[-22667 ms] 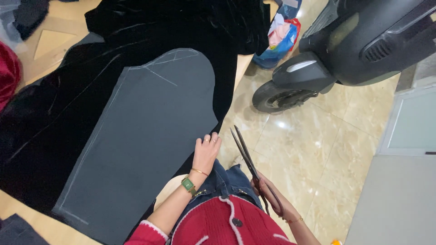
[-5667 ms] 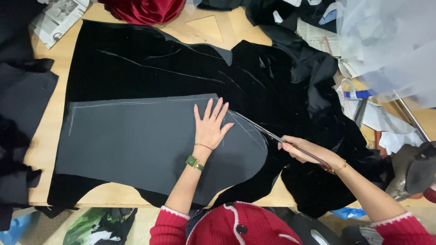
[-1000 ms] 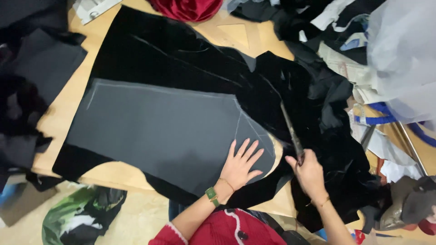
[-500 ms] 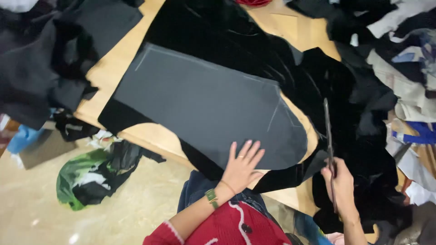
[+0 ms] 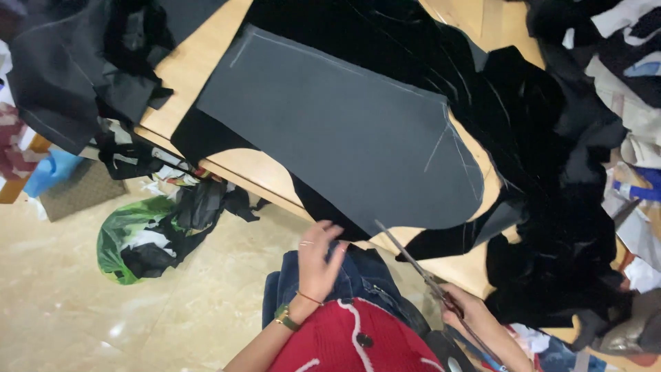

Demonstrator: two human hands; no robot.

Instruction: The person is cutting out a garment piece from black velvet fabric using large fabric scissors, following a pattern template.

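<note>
Right hand [image 5: 460, 311] clasping scissors [image 5: 420, 272], left hand [image 5: 318, 260] free

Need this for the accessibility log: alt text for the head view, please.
Seen from above, a person's right hand holds long scissors by the wooden table edge, where a grey fabric panel lies on black velvet. The left hand is near the table edge, above their lap.

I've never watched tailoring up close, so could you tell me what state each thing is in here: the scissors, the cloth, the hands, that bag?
scissors: blades nearly closed, pointing at the table edge
right hand: gripping the scissor handles
left hand: open, fingertips at the cloth's near edge
grey pattern piece: lying flat, chalk-outlined
black velvet: spread out, partly cut, rumpled at right
green bag: open on the floor, stuffed with scraps
</note>
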